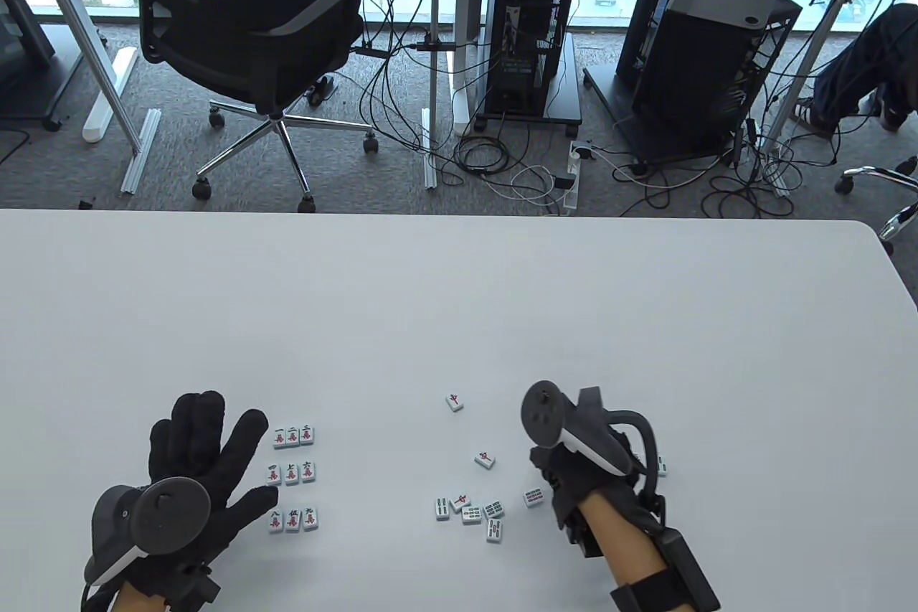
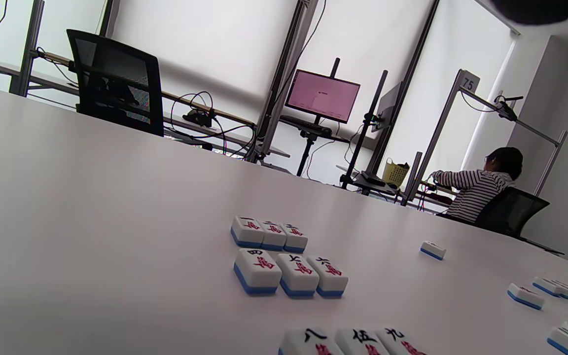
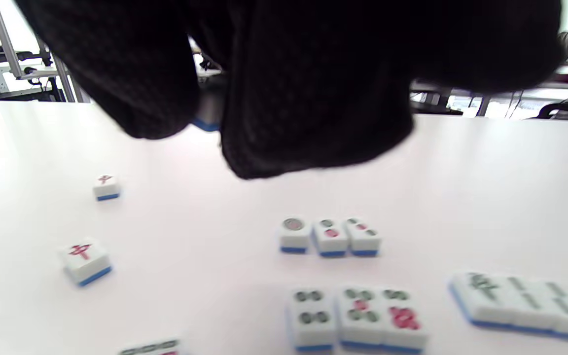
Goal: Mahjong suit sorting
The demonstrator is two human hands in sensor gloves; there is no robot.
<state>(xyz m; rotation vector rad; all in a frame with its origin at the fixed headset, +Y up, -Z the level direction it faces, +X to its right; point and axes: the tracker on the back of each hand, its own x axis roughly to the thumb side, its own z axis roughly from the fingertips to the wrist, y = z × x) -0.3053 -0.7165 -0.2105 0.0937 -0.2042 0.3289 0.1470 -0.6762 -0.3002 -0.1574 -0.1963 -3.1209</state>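
Table (image 1: pixel 459 296) bears left hand (image 1: pixel 204 465) flat, fingers spread.

A grid of nine tiles (image 1: pixel 292 474) is seen lower left beside the spread left hand (image 1: pixel 197 468); loose tiles (image 1: pixel 473 508) are scattered near the right hand (image 1: pixel 581 468).
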